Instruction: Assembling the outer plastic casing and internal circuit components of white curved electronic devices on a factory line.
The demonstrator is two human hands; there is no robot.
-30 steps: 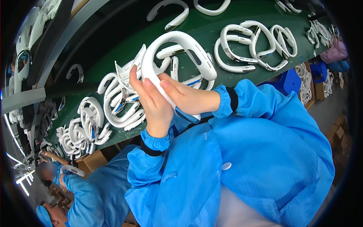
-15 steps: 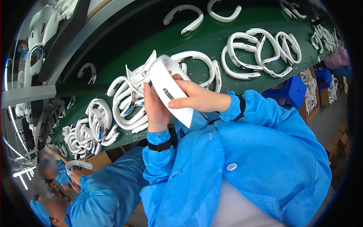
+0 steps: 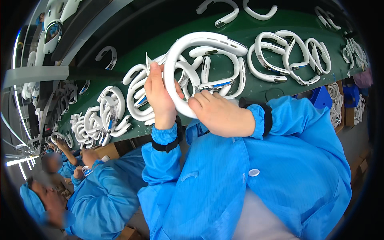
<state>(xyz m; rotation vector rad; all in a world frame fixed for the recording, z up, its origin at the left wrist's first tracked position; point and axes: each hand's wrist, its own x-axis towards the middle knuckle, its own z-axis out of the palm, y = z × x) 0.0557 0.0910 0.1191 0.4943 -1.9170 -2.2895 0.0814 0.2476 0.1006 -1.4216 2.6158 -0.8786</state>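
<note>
- 9 o'clock: outer pile (image 3: 94,124) of white rings on the table (image 3: 256,86).
- 8 o'clock: co-worker (image 3: 106,190) in blue, bent over a small item, too blurred to name.
- 10 o'clock: inner pile (image 3: 131,102), rings overlapping, just beyond my left hand (image 3: 161,96).
- 11 o'clock: my left hand, clamped round the ring (image 3: 172,64) at its 8 o'clock; fingers point up, some tips showing inside the loop.
- 12 o'clock: the ring, white, C-shaped, in front of more rings; dark-tipped free end at its 2 o'clock.
- 1 o'clock: my right hand (image 3: 224,114), fingers curled onto the ring at its 6 o'clock, hiding the lower end.
- Step, my judgement: handling the ring two-handed. Any next move calls for a firm left hold, since the far end hangs unsupported.
- 2 o'clock: loose set (image 3: 295,65) of rings on the table, apart from my hands.
- 3 o'clock: blue stool (image 3: 320,98) below the table edge.
</note>
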